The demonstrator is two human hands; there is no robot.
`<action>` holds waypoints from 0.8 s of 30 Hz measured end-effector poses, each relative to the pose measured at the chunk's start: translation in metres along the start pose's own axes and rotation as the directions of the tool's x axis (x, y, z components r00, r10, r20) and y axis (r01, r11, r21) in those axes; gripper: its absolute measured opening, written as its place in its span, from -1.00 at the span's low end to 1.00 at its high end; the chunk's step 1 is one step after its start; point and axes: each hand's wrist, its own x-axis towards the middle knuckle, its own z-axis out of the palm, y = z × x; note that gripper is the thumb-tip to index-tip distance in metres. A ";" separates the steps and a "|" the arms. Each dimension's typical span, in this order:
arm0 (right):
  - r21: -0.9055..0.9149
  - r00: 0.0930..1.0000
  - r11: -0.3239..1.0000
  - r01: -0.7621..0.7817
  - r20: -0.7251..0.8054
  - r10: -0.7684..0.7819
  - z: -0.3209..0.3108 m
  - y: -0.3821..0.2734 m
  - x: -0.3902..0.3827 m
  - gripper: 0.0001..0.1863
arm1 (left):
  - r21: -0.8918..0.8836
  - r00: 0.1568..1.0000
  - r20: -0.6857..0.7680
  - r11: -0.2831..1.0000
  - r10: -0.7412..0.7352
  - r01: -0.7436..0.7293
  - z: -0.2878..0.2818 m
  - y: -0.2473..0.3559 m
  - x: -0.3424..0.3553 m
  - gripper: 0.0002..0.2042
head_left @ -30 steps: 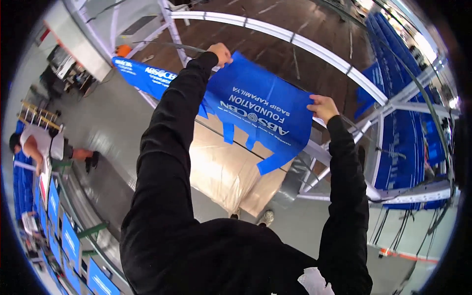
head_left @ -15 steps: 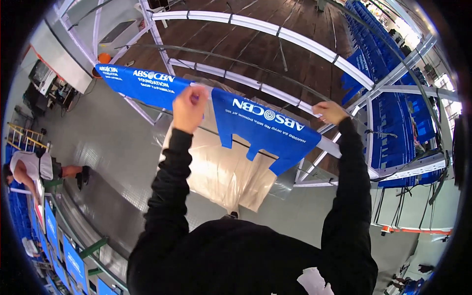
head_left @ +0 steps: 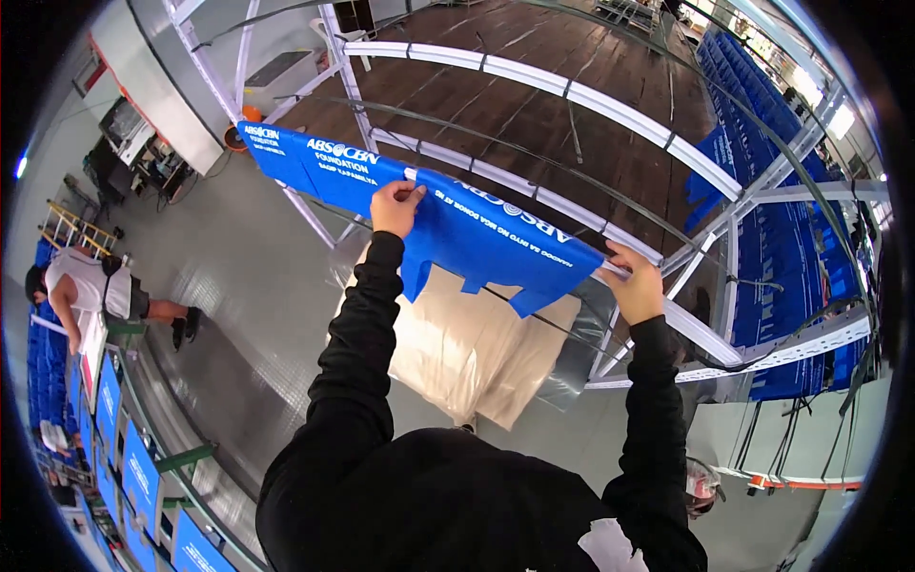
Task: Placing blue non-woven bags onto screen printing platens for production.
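A blue fabric bag (head_left: 477, 234) with white print hangs folded over a white metal rail, its cut lower edge dangling in tabs. My left hand (head_left: 396, 208) pinches the top left corner of this bag at the rail. At the opposite corner, my right hand (head_left: 634, 278) has thumb and fingers closed on the bag's edge, close against the rail. Just left of my left hand, a second blue printed bag (head_left: 334, 172) drapes over the same rail. Both forearms wear black sleeves.
Beige plastic-wrapped sheeting (head_left: 457, 353) lies on the grey floor below. Dark cords run along the white rack frame (head_left: 572, 91). Rows of blue bags (head_left: 782, 257) hang at the right. To the left, a person in a white top (head_left: 91, 286) bends over a table.
My left hand has come down onto the bag's left corner, and my right hand has lowered to its right edge. The view has shifted, and the bag's lower tabs hang higher.
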 end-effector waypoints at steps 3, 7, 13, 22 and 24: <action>-0.002 0.996 0.997 0.083 -0.034 -0.083 0.006 0.002 0.002 -0.68 | -0.002 1.000 -0.010 1.000 -0.030 0.030 -0.004 0.000 0.002 -0.75; -0.013 0.995 0.995 0.094 -0.026 -0.095 0.012 -0.007 0.007 -0.68 | -0.073 0.990 -0.044 0.989 -0.135 0.132 -0.005 -0.001 -0.008 -0.75; -0.015 0.931 0.975 0.223 -0.294 -0.218 -0.019 -0.012 -0.077 -0.77 | 0.257 0.927 -0.323 0.960 0.191 -0.108 -0.012 -0.009 -0.091 -0.81; -0.083 0.686 0.858 -0.508 0.563 0.461 -0.038 0.146 -0.548 -0.63 | 0.315 0.818 0.553 0.949 -0.156 -0.032 0.098 -0.034 -0.488 -0.77; -0.008 0.533 0.644 -0.765 0.552 0.641 -0.060 0.150 -0.639 -0.65 | 0.234 0.678 0.721 0.971 -0.142 -0.044 0.128 -0.022 -0.556 -0.78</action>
